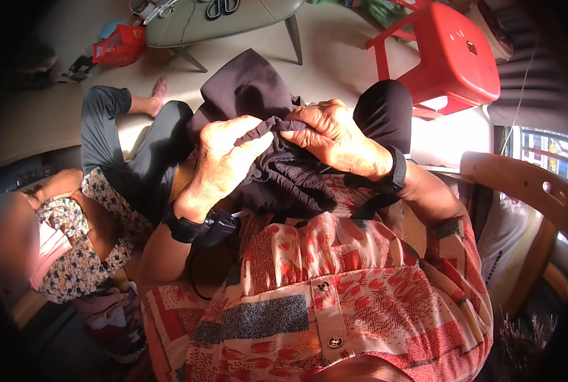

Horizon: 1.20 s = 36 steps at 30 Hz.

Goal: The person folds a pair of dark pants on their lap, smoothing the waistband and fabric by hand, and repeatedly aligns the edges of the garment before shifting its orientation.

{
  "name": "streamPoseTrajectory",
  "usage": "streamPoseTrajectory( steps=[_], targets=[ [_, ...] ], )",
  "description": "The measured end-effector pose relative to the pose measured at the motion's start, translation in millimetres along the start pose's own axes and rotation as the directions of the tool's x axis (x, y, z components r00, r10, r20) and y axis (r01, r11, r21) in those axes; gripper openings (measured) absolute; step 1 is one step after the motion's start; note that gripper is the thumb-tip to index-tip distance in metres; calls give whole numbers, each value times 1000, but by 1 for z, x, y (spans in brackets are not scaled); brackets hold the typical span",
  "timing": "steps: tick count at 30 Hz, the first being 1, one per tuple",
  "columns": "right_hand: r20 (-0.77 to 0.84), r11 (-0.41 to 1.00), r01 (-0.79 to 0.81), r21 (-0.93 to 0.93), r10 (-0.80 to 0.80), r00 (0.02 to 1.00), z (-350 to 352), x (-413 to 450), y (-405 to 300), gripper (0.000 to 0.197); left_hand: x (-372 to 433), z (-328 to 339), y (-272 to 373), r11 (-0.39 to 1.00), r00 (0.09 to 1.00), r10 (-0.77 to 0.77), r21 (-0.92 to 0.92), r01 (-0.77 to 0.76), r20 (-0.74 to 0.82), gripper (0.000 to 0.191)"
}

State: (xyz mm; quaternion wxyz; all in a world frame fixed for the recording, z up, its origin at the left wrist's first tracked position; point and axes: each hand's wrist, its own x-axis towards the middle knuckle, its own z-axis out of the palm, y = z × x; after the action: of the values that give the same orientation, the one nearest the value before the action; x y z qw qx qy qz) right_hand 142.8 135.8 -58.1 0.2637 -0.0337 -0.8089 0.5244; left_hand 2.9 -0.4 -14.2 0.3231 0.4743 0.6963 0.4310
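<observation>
A dark, gathered fabric garment [284, 176] lies bunched over my lap, with a smoother part of it spread out beyond my hands. Its rolled edge is pinched between the thumb and fingers of my left hand [226, 157]. Close beside it, my right hand [336, 136] pinches the same edge, so the two thumbs are a short way apart. Both wrists wear black bands. The fingertips under the fabric are partly hidden.
A greenish table [246, 21] with black-handled scissors [222, 7] stands ahead. A red plastic stool [456, 57] is at the right front, a wooden chair [513, 179] at the right. Another person [74, 229] sits close at my left. A red bag [121, 45] lies beyond.
</observation>
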Motion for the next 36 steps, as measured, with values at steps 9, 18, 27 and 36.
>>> streamPoseTrajectory(
  steps=[9,18,27,36],
  targets=[
    [314,906,-407,111,357,880,-18,12,-17,26,-2,10,-7,986,980,147,92,-136,-133,12],
    [246,824,-520,224,468,849,-29,8,-12,21,-6,-5,-25,980,965,191,98,-175,-182,18],
    [235,867,-468,172,425,874,-31,8,-16,17,-13,-7,-16,993,999,37,114,-33,-37,24],
    [314,696,-509,506,401,860,-34,-1,-2,30,-2,-18,-19,798,848,446,302,-522,287,16]
  ],
)
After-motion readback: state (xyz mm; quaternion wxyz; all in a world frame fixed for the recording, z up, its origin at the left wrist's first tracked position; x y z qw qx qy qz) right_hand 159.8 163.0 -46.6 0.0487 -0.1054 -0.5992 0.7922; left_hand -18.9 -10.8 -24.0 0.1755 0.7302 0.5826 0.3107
